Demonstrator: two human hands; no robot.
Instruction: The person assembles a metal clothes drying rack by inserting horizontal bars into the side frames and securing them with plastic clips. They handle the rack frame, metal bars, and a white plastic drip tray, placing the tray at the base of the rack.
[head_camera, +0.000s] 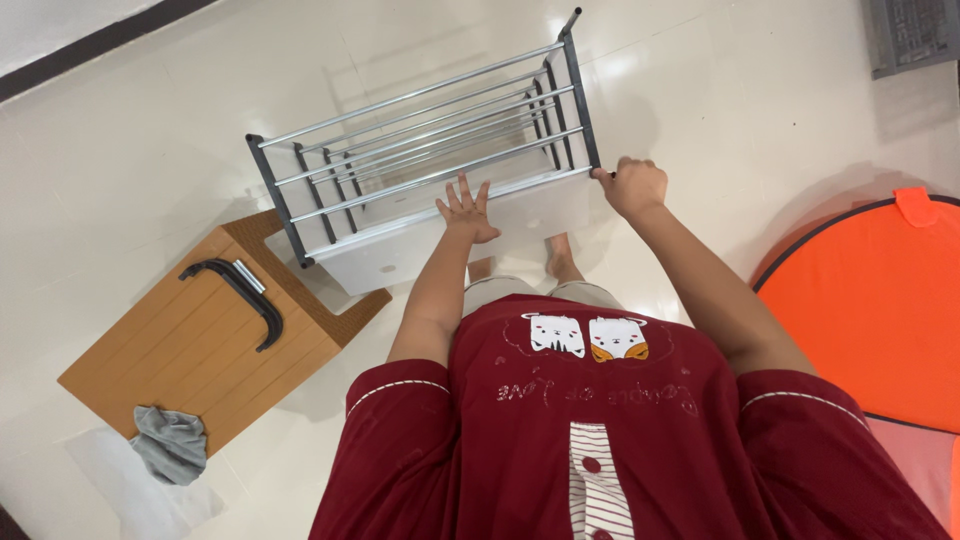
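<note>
While I watched from the head camera, the metal rack stood on the pale tiled floor just ahead of the person's bare feet, a frame of dark grey end pieces joined by rows of silver rods. A white panel ran along its near lower side. My left hand lay open with the fingers spread, the palm flat against the top edge of that white panel, gripping nothing. My right hand was curled into a fist around the near right corner of the rack, at the foot of its dark grey upright.

Left of the rack, a wooden board with grooved slats lay flat on the floor, one corner tucked just under the white panel. On it rested a black curved bracket with a short silver tube beside it, and a crumpled grey cloth hung over the board's near edge onto a clear plastic sheet.

The floor was glossy cream tile, with a dark skirting strip at the far left. To the right lay a round orange fabric piece edged in black, and a grey grille sat in the upper right corner.
</note>
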